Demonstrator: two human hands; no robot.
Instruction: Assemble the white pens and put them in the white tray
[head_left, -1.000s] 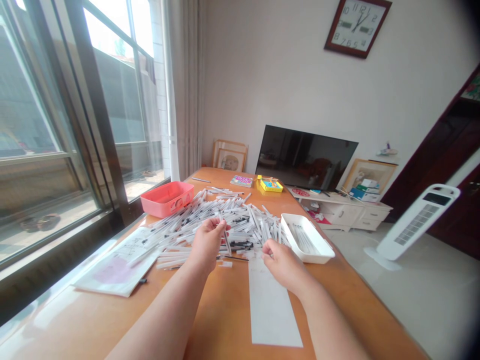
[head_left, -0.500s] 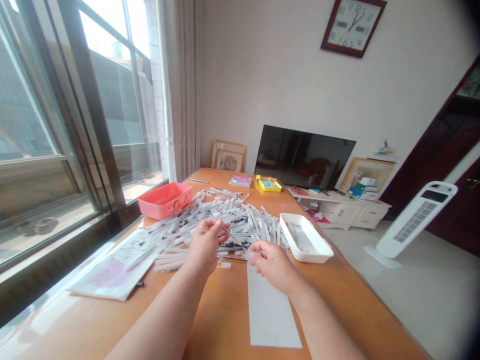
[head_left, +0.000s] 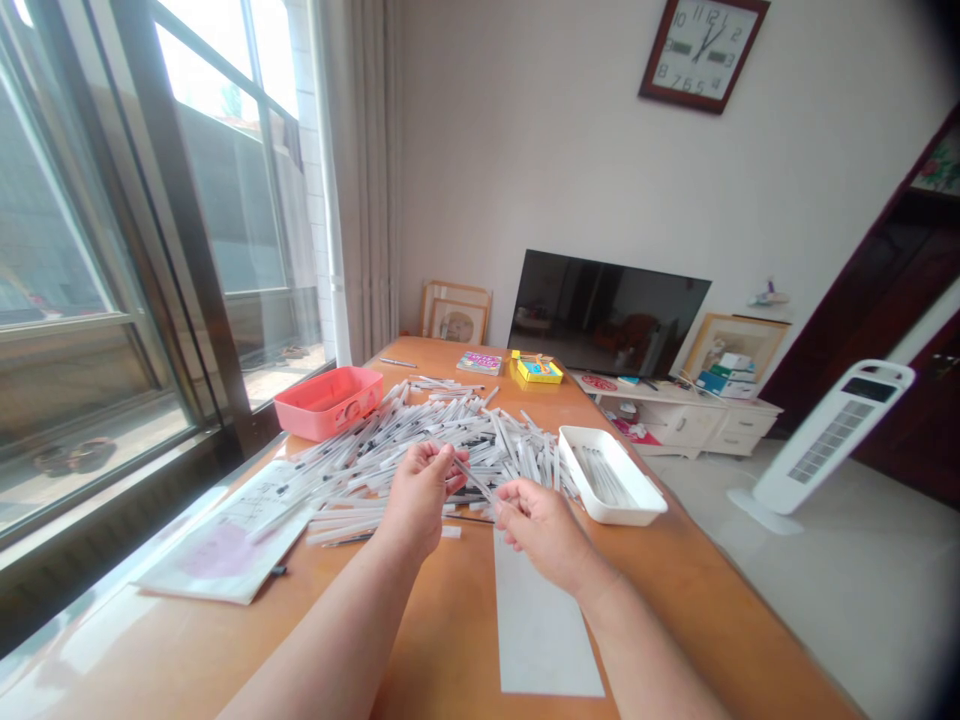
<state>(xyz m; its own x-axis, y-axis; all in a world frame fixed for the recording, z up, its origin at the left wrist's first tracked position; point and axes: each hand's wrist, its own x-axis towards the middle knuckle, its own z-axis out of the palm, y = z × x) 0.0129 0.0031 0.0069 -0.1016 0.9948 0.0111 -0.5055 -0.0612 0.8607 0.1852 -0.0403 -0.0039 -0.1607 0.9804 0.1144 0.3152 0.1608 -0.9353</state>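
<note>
My left hand (head_left: 426,492) is closed, pinching the upper end of a slim greyish pen (head_left: 477,482). At the lower end of this pen, the fingertips of my right hand (head_left: 536,522) are pinched together on it. Its tip is hidden by the right fingers. Just beyond both hands spreads a large heap of white, translucent pens (head_left: 427,425), some with black parts. Under my right hand lies a blank white paper strip (head_left: 547,630).
A white open box (head_left: 649,505) holding several slim pens stands right of the heap. To the left are a pink open box (head_left: 330,403) and a paper booklet (head_left: 217,545). A yellow box (head_left: 538,370) and a small colourful booklet (head_left: 480,363) lie at the table's far end.
My left hand has shifted slightly right, toward my right hand. The pen between them now sits closer to the right fingers, which have barely moved.
</note>
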